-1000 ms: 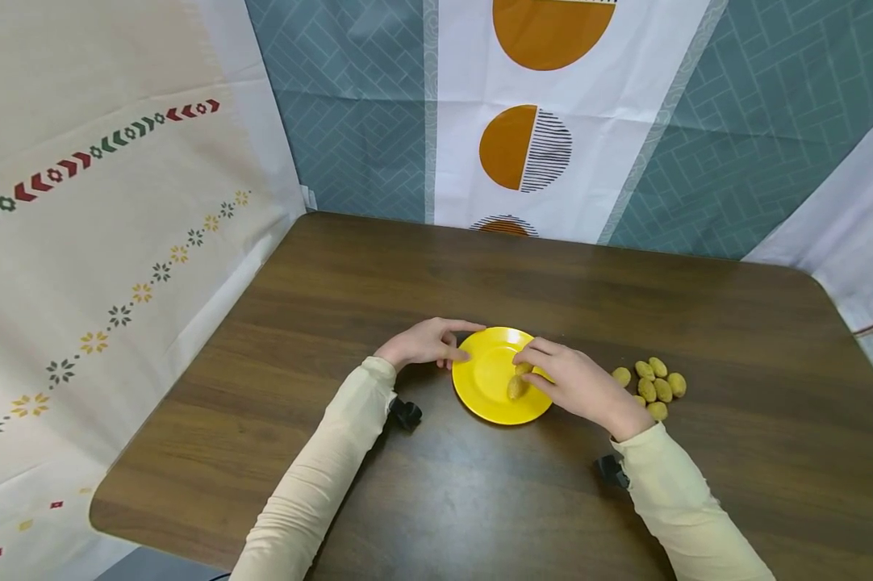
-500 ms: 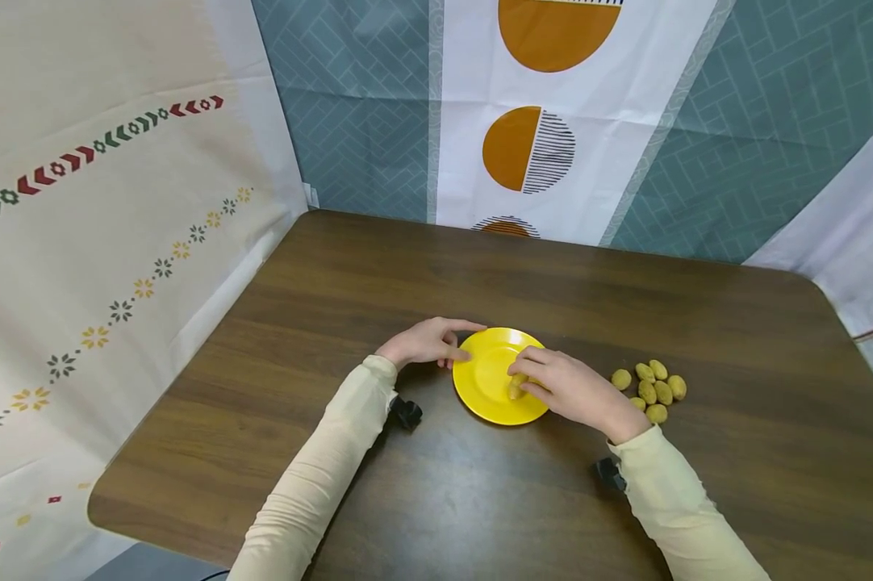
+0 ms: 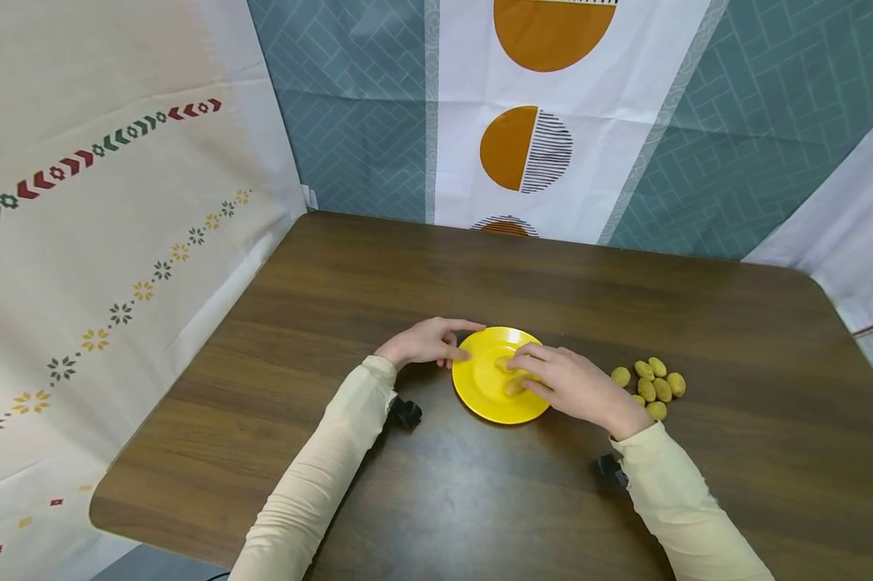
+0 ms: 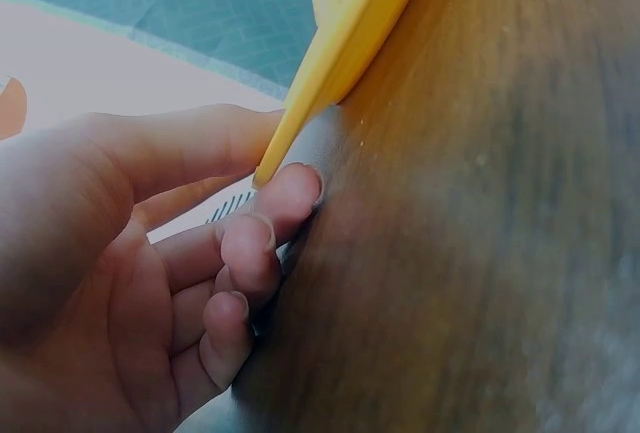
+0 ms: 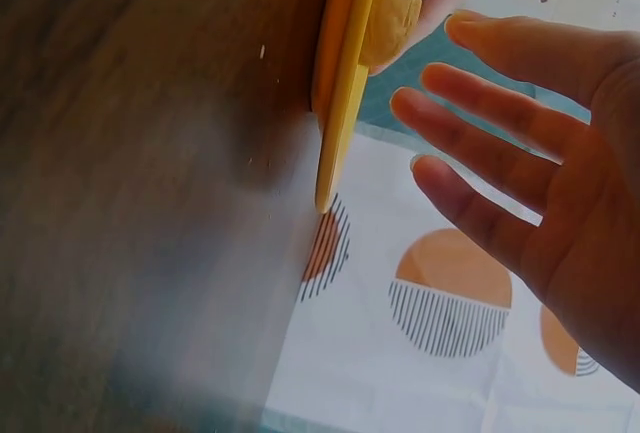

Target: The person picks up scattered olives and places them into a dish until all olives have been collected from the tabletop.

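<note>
A yellow plate (image 3: 480, 394) lies on the table. My left hand (image 3: 428, 342) holds its left rim, with the thumb on top and the index finger along the edge. In the left wrist view its other fingers (image 4: 250, 248) curl beside and below the rim. Over the plate's right side is my right hand (image 3: 570, 383). The right wrist view shows its fingers (image 5: 480, 148) spread and relaxed, apart from a wrinkled walnut (image 5: 393, 8) on the plate. From the head, one walnut (image 3: 514, 386) sits below the fingertips and another (image 3: 503, 363) shows just left of them, partly hidden.
Several walnuts (image 3: 646, 390) lie in a loose group on the brown wooden table (image 3: 378, 274), to the right of the plate. Patterned cloths (image 3: 357, 121) hang behind the table and at its sides.
My right hand has shifted slightly left over the plate and let go of a walnut, which now shows left of its fingertips. The left hand has stayed on the rim.
</note>
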{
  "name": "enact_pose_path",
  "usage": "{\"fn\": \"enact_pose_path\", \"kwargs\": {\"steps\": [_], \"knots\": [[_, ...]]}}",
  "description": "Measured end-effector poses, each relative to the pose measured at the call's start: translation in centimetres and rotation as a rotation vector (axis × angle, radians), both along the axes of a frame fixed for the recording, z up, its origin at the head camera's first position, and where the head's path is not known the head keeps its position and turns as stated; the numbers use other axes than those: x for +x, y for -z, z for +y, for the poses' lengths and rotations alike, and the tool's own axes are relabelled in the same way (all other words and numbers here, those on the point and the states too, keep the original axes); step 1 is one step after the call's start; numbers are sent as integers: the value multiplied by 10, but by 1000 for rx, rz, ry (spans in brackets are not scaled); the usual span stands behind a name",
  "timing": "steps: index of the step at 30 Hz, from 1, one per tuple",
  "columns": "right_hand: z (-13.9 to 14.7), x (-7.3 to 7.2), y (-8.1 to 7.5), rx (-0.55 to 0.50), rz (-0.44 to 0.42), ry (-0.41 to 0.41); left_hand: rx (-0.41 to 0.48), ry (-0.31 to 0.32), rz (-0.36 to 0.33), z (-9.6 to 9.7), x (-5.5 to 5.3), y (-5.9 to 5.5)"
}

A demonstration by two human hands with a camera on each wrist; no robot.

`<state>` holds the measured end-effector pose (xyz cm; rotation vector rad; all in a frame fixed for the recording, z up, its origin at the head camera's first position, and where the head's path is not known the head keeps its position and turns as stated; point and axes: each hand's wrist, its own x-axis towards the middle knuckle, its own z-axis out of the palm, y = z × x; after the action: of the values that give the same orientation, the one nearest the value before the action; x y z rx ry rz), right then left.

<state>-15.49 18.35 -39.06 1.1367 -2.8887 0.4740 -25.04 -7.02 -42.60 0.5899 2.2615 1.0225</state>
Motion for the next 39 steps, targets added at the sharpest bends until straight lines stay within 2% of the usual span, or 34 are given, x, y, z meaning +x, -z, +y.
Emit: {"fn": "enact_pose_path", "kwargs": {"steps": [18,30,39], "knots": [[10,-2,-6,36,39,43,-7,20,-2,-4,-1,-3],[34,-4,-19,50,56,135,26,12,-4,-5,0,0],[50,0,-26,49,14,191,29,24,-8,-4,0,2]]}}
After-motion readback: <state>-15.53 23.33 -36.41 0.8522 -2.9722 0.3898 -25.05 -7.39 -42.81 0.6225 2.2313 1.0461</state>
